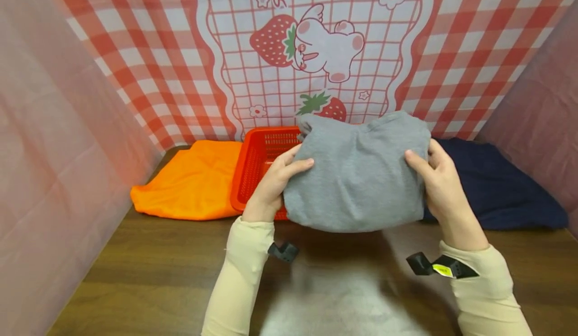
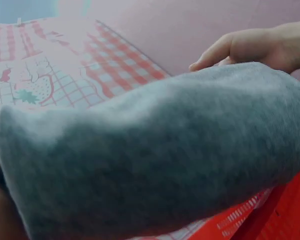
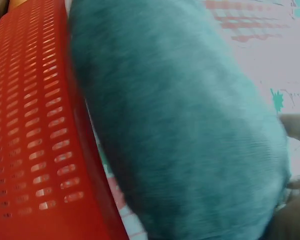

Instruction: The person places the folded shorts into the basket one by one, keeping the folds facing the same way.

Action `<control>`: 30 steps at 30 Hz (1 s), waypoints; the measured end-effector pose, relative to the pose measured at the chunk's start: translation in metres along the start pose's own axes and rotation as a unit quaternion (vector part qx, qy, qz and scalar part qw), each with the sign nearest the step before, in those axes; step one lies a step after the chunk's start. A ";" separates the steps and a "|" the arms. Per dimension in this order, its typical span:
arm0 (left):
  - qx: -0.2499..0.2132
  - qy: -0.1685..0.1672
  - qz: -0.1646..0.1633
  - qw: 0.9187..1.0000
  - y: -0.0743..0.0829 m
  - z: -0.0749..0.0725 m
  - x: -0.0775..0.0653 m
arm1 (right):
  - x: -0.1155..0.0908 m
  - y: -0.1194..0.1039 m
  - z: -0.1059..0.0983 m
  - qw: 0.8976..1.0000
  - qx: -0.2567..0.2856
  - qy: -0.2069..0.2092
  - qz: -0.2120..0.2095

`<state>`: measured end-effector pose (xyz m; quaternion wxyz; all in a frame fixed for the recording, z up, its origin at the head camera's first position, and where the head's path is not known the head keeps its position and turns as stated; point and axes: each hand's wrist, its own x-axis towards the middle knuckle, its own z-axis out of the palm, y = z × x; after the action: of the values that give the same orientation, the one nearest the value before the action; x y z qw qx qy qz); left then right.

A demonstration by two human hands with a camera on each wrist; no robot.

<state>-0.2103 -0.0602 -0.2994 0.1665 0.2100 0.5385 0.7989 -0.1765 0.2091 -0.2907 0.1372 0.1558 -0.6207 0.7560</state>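
A folded grey garment [image 1: 356, 175] is held up between both hands, in front of and partly over a red perforated plastic basket [image 1: 238, 175]. My left hand [image 1: 271, 188] grips its left side, thumb lying on the near face and the other fingers behind. On the opposite side my right hand [image 1: 444, 185] holds it the same way. The bundle [image 2: 160, 150] fills most of the left wrist view, with the right hand [image 2: 265, 47] at its far end. In the right wrist view the basket's slotted wall [image 3: 35, 125] stands beside the cloth. Much of the basket is hidden behind the garment.
An orange folded cloth [image 1: 194, 180] lies left of the basket on the wooden table [image 1: 149, 276]. To the right lies a navy cloth [image 1: 501, 185]. Behind hangs a red-and-white checked curtain [image 1: 171, 50] with strawberry prints; pinkish drapes [image 1: 54, 165] flank the sides.
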 end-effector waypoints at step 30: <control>-0.018 0.050 0.006 0.999 0.004 -0.043 -0.007 | 0.022 0.022 0.029 0.997 -0.014 -0.034 0.070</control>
<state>-0.2263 -0.0989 -0.3111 0.1383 0.1705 0.5304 0.8188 -0.2032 0.1764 -0.2962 0.0654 0.1356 -0.6450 0.7492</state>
